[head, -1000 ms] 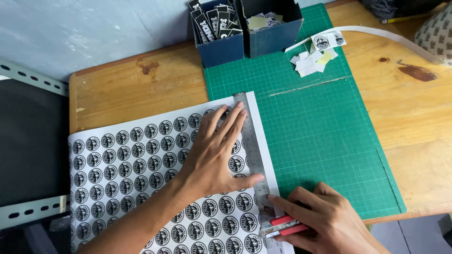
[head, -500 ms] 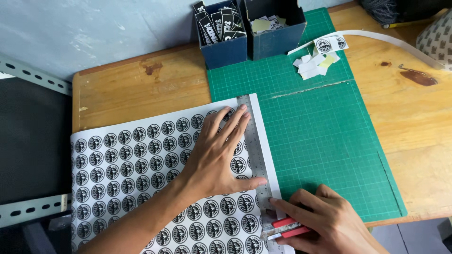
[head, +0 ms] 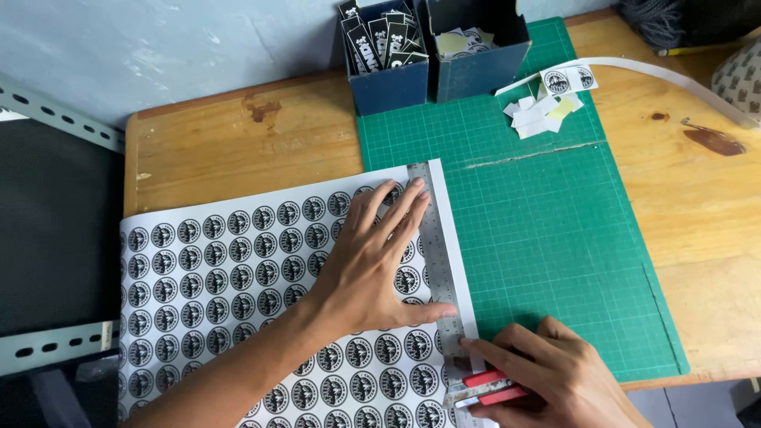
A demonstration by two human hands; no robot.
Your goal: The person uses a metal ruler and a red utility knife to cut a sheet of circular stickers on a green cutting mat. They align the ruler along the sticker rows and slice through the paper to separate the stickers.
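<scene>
A white sheet (head: 230, 269) printed with rows of round black stickers lies across the wooden table and the left part of a green cutting mat (head: 547, 238). A metal ruler (head: 437, 261) rests along the sheet's right margin. My left hand (head: 369, 265) lies flat, fingers spread, pressing on the sheet and the ruler's left edge. My right hand (head: 547, 380), near the table's front edge, grips a red utility knife (head: 487, 388) with its tip at the ruler's lower end, index finger stretched along it.
Two dark blue boxes (head: 432, 55) stand at the back of the mat, one holding black cards. Loose cut stickers and paper scraps (head: 547, 103) lie on the mat's far right. A long white paper strip (head: 674, 79) runs across the wood at the right. A grey metal rail (head: 55, 119) is left.
My right hand with the knife has slid slightly toward me along the ruler's edge. My left hand stays pressed on the sheet and ruler.
</scene>
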